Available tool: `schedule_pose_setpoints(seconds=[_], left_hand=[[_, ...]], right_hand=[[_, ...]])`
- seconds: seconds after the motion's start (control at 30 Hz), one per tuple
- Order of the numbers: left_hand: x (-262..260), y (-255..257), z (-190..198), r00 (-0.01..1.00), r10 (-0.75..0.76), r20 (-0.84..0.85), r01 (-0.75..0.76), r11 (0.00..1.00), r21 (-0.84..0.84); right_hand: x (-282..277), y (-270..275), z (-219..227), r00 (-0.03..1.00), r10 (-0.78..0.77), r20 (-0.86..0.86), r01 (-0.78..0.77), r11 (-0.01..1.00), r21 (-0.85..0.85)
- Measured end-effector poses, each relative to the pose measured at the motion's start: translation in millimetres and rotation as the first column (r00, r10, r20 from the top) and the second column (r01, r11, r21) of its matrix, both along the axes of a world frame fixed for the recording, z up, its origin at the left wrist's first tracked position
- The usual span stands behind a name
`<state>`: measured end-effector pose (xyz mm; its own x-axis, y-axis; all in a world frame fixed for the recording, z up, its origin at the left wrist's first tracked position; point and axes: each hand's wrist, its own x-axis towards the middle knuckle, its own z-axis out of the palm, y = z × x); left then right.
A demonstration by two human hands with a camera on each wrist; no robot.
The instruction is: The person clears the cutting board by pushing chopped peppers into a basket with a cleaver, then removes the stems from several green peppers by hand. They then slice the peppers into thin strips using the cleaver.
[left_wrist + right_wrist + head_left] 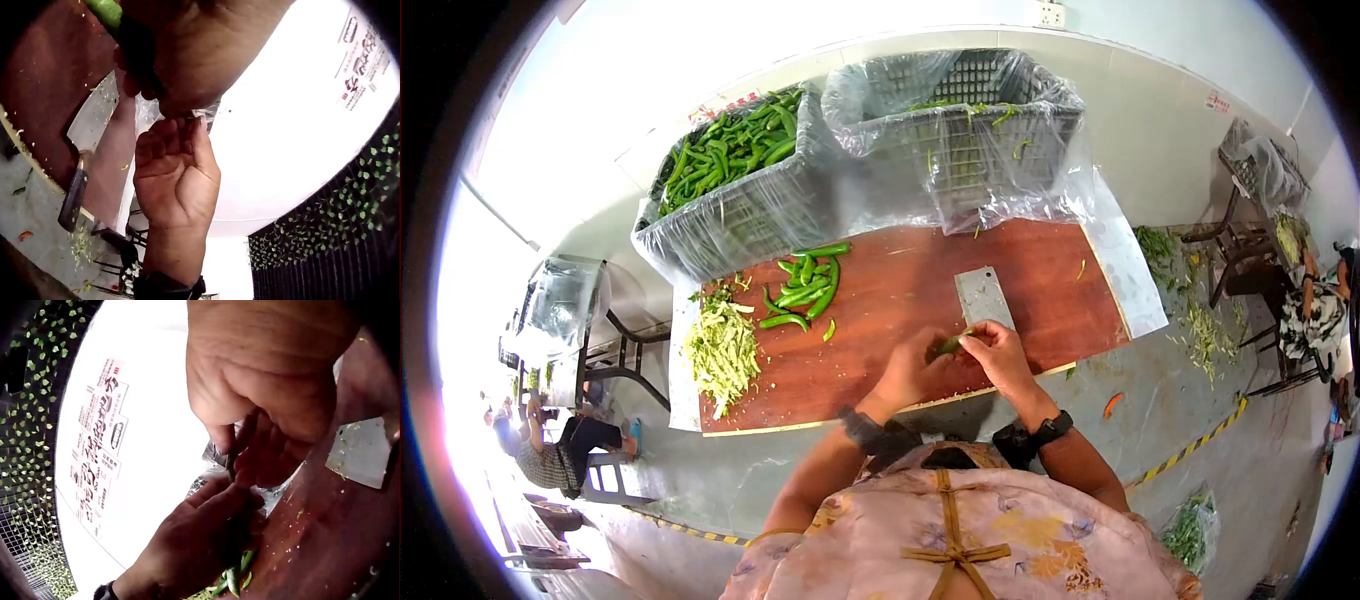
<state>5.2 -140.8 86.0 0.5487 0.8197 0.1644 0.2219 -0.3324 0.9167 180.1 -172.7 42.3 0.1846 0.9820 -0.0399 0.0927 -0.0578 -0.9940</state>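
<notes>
Both hands meet over the front of the red-brown board [880,290], close to the cleaver. My left hand [907,368] grips a green chili pepper [947,346], whose green end [106,9] sticks out past the palm in the left wrist view. My right hand [997,358] pinches the pepper's other end between thumb and fingers; in the right wrist view that part is dark and mostly covered by fingers. The cleaver [982,293] lies flat just beyond the right hand, its dark handle [74,200] toward the board's front edge.
Several whole green peppers [805,285] lie on the board's left, beside a pile of pale green pepper cores [722,350]. Behind stand a plastic-lined crate [740,215] heaped with peppers and another lined crate [1000,150]. A person [550,455] sits far left.
</notes>
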Motion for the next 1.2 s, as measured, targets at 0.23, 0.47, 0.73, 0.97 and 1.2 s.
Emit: schedule_pose_setpoints(seconds=[0.23,0.47,0.73,0.97,1.2], left_hand=[[-1.5,-1.3,-10.9,0.998,-0.007,-0.066,0.017,0.990,0.142],[-13.8,13.1,2.6,0.987,-0.103,-0.122,0.114,0.990,0.081],[-32.9,22.0,-10.8,0.998,-0.069,0.009,0.070,0.997,-0.024],[-57.9,30.8,-47.2,0.977,0.214,0.006,-0.196,0.905,-0.377],[-74.7,30.0,-86.9,0.993,0.099,-0.057,-0.105,0.988,-0.111]], right_hand=[[5.8,-4.8,-11.6,0.998,0.055,0.008,-0.055,0.996,-0.070],[7.7,6.9,-14.2,0.942,0.075,-0.327,-0.145,0.969,-0.198],[-17.9,23.8,-11.7,0.447,0.182,-0.876,-0.388,0.921,-0.006],[-24.4,21.4,-13.2,0.555,0.038,-0.831,-0.370,0.906,-0.206],[-53.7,27.9,-40.1,0.854,0.297,-0.427,-0.456,0.823,-0.339]])
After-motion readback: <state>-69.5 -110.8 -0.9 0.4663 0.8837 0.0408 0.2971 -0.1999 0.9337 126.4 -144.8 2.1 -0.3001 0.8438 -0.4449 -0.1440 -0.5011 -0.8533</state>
